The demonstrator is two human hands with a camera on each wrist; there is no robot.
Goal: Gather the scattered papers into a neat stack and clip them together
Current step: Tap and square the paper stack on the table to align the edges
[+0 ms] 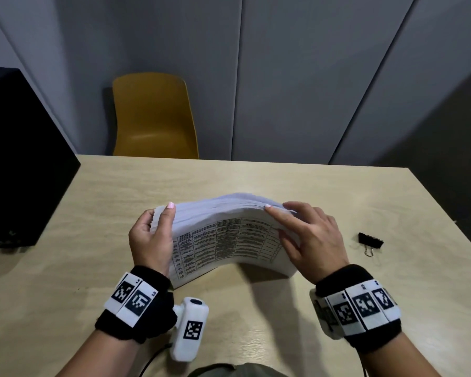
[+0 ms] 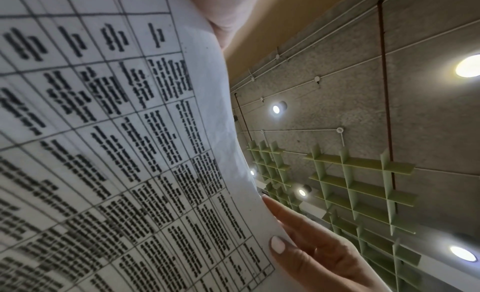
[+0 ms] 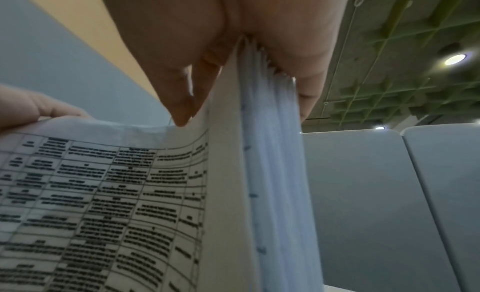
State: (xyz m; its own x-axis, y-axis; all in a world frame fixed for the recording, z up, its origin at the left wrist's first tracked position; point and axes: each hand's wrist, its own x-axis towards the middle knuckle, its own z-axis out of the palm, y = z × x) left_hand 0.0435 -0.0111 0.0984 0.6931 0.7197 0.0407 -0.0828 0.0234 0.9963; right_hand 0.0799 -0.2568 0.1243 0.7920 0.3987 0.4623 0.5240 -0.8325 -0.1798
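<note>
One stack of papers (image 1: 223, 238) is seen at the centre of the head view, stood on its lower edge on the table (image 1: 337, 197) and bowed into an arch, its near sheet printed with a ruled table of text. Two hands are counted: the left hand (image 1: 150, 235) is clasped round the stack's left end, thumb on the near face and fingers behind, and the right hand (image 1: 307, 235) is clasped round the right end, index finger laid along the top edge (the sheet edges are seen pressed into its palm in the right wrist view). One black binder clip (image 1: 370, 241) is found lying at the right of the frame, well apart from the papers and untouched. No container is shown. The table is of pale wood grain; one mustard-yellow chair (image 1: 154, 118) is placed behind it at upper centre, one black box (image 1: 19, 164) at the left edge, and grey wall panels (image 1: 297, 77) are seen behind.
</note>
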